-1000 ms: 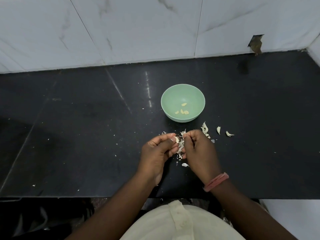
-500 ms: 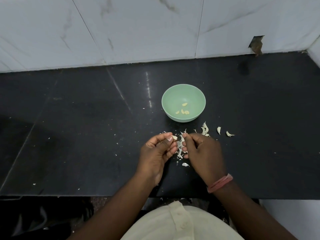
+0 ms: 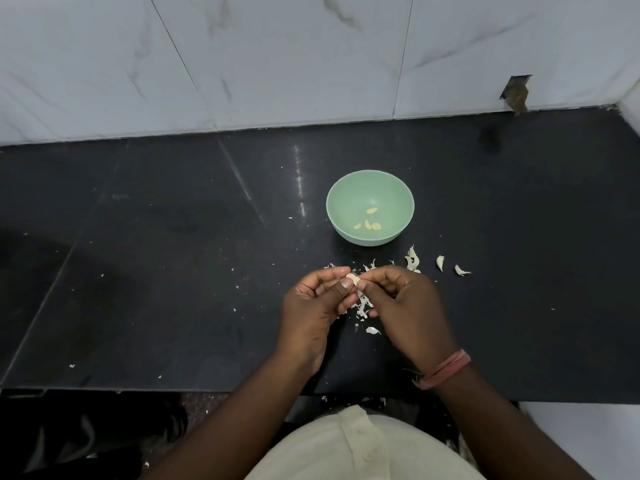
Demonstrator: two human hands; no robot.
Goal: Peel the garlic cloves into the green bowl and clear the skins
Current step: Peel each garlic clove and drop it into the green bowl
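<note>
Small pale garlic clove pinched between thumb and fingertips of left hand, held just above the black stone countertop near its front edge, roughly mid-width. Right hand with fingers curled, fingertips meeting the same clove from the opposite side. Thin white papery garlic skins heaped on the countertop directly beneath and between the two hands, further flakes scattered around. Round pale-green plastic bowl upright just behind the hands, toward the middle of the countertop, apart from both hands. Four small yellowish peeled cloves lying on the bowl's floor. Several whitish unpeeled cloves lying on the countertop to the right of the bowl, near the right hand's knuckles. Pink band around the right wrist. White marbled tile wall along the rear edge of the countertop
</note>
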